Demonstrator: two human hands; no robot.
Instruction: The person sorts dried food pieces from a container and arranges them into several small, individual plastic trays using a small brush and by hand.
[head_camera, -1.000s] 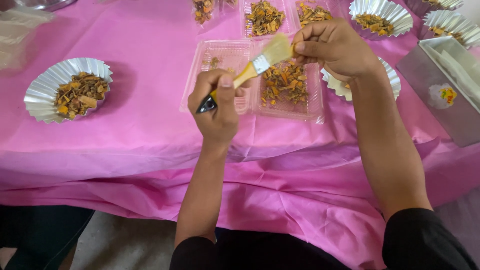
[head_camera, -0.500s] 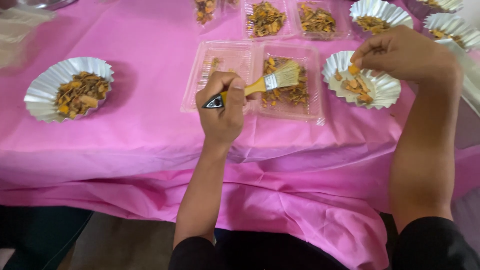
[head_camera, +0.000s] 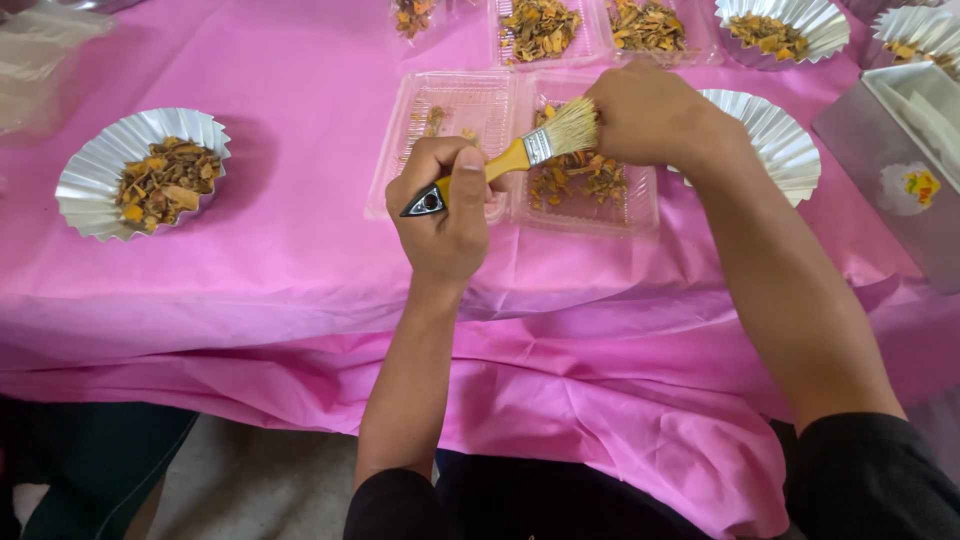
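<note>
My left hand (head_camera: 445, 215) is closed around the yellow handle of a flat brush (head_camera: 530, 150) whose pale bristles point right. The bristles hover over an open clear plastic clamshell (head_camera: 455, 110); its right half holds orange-brown dried pieces (head_camera: 590, 180). My right hand (head_camera: 645, 115) sits knuckles-up right at the bristle tips, fingers curled under, so whatever they pinch is hidden. Just right of that hand stands a silver foil cup (head_camera: 775, 135) whose visible part looks bare.
A foil cup of dried pieces (head_camera: 140, 175) stands at the left on the pink tablecloth (head_camera: 280, 260). Filled clear trays (head_camera: 540, 30) and more foil cups (head_camera: 780, 25) line the far edge. A grey box (head_camera: 890, 160) lies at the right.
My right hand has come back left from the foil cup to the brush bristles. The cup, which held pieces before, now looks bare. The left hand has tilted the brush up slightly.
</note>
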